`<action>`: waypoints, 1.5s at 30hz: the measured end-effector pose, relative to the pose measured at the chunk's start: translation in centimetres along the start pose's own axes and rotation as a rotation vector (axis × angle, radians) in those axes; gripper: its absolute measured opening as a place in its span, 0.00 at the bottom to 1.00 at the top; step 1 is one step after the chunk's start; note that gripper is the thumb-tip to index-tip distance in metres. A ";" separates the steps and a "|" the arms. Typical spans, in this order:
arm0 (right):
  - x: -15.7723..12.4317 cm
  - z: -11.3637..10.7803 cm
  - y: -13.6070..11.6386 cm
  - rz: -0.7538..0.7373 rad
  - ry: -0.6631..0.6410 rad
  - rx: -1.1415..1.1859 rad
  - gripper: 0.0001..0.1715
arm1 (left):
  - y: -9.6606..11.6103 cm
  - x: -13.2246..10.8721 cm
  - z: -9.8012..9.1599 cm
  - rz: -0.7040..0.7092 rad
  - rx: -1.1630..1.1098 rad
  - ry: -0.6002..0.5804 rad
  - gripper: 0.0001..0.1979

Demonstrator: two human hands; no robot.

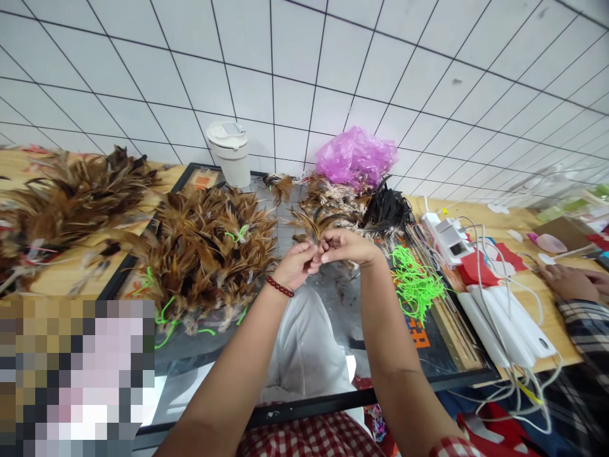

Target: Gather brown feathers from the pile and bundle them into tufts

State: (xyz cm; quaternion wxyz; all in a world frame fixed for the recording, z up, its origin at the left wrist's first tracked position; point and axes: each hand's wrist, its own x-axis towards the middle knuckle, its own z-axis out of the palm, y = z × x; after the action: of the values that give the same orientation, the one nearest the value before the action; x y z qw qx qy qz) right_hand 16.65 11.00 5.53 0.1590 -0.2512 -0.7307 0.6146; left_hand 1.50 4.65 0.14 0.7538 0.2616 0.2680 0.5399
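Note:
In the head view my left hand and my right hand meet above the front part of the dark tray, fingers pinched together. Between the fingertips is a small bunch of brown feathers, its tips fanning away from me. Which fingers bear the grip is partly hidden. To the left lies a big heap of brown feathers, with bits of green string among them. Loose pale and brown feathers lie just beyond my hands. A tangle of bright green strings rests right of my right forearm.
A lidded white cup stands at the back by the tiled wall. A pink plastic bag and black feathers lie right of it. White power strips and cables are on the right, near another person's hand. More feathers lie far left.

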 end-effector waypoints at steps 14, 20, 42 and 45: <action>1.1 0.1 0.2 0.009 0.374 -0.069 0.18 | 0.0 0.1 0.0 -0.031 0.047 0.018 0.13; 1.5 0.5 0.0 0.000 0.311 -0.105 0.17 | -0.3 0.2 0.1 0.053 0.134 0.135 0.12; 1.4 0.4 0.7 0.070 0.318 -0.084 0.16 | -0.5 0.4 -0.2 0.011 0.096 0.073 0.13; 1.3 0.7 0.3 -0.039 0.385 -0.165 0.33 | -0.3 0.6 -0.3 0.135 -0.131 0.152 0.09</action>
State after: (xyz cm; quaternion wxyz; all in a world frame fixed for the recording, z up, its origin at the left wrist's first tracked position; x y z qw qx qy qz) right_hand 15.27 11.23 5.02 0.2863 -0.3621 -0.7394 0.4901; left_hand 1.72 5.17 -0.37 0.7087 0.1874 0.2705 0.6240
